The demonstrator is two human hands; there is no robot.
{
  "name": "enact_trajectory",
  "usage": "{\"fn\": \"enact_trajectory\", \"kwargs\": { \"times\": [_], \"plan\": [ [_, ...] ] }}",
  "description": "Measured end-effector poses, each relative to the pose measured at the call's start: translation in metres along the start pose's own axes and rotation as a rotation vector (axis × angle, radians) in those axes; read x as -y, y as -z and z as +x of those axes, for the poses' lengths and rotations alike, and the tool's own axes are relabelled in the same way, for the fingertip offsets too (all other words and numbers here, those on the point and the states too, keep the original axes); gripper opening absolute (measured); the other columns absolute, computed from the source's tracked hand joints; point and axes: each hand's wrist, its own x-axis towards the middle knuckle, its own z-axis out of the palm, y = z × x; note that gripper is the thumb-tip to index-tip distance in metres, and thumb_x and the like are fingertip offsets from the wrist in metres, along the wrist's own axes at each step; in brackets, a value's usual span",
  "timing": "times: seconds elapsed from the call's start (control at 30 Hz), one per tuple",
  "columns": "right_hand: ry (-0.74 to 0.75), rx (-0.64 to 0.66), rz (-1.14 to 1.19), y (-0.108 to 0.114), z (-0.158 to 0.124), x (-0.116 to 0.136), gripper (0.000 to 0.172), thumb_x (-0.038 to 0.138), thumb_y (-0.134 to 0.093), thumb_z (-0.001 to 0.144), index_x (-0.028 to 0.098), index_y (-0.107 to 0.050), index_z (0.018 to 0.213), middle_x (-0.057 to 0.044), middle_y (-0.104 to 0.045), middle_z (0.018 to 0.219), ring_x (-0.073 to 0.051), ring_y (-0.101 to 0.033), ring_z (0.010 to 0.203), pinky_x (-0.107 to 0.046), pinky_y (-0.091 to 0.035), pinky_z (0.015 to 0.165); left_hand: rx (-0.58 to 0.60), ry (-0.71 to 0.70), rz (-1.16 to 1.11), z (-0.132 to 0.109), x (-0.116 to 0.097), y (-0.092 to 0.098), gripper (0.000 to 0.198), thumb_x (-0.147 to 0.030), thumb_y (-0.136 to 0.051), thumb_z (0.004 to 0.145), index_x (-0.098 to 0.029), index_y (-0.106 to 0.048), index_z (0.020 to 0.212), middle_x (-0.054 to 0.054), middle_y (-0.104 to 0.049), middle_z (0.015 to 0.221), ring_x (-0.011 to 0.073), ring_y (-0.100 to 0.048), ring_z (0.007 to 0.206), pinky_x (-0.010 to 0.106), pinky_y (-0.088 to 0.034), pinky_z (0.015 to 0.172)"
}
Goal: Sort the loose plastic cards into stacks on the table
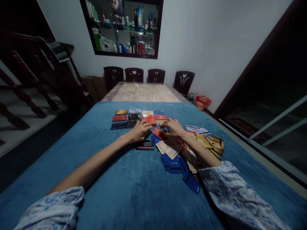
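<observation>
Both my hands reach over several plastic cards on a blue cloth. My right hand (173, 128) has its fingers bent around the edge of a red card (157, 133), which lies tilted between my two hands. My left hand (140, 131) is just left of it, palm down with fingers stretched towards the laid-out cards; I see nothing held in it. Beyond my hands, cards lie in neat rows, among them a gold card (122, 111) and a red card (119, 118). A black card (145, 145) lies face down below my left hand.
A loose pile with blue cards (174, 163), beige cards (169, 148) and gold cards (206, 141) spreads under and beside my right forearm. The blue cloth (115, 188) covers the near part of the long table (144, 91). Dark chairs (134, 75) stand at its far end.
</observation>
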Motion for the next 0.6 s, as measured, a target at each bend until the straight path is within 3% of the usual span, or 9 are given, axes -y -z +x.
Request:
{"fn": "enact_trajectory", "kwargs": {
  "times": [0.2, 0.37, 0.6],
  "plan": [
    [-0.001, 0.108, 0.001, -0.002, -0.005, -0.002, 0.031, 0.045, -0.060, 0.092, 0.025, -0.076, 0.109, -0.011, -0.072, 0.121, -0.032, -0.053, 0.120, -0.042, -0.040, 0.089, 0.106, -0.086, -0.025, 0.020, -0.006, -0.008, 0.061, -0.010, -0.054, 0.079, -0.020, -0.057, 0.139, 0.012, -0.057, 0.146, 0.0320, -0.046, 0.127, 0.049, -0.037, 0.100],
    [0.044, 0.121, 0.025, -0.004, -0.006, -0.001, 0.030, 0.048, -0.060, 0.092, 0.025, -0.076, 0.102, -0.011, -0.072, 0.119, -0.032, -0.052, 0.121, -0.041, -0.041, 0.088, 0.163, -0.108, 0.002, 0.025, -0.003, -0.011, 0.067, -0.005, -0.054, 0.073, -0.025, -0.058, 0.137, 0.007, -0.056, 0.149, 0.0304, -0.046, 0.128, 0.047, -0.035, 0.101],
    [0.055, 0.113, 0.037, -0.008, -0.005, 0.004, 0.031, 0.048, -0.060, 0.093, 0.024, -0.075, 0.105, -0.010, -0.069, 0.122, -0.031, -0.052, 0.118, -0.038, -0.041, 0.086, 0.096, -0.123, 0.077, 0.021, -0.001, -0.009, 0.037, -0.014, -0.050, 0.092, -0.023, -0.068, 0.122, 0.010, -0.070, 0.127, 0.0284, -0.051, 0.117, 0.044, -0.034, 0.097]
  ]
}}
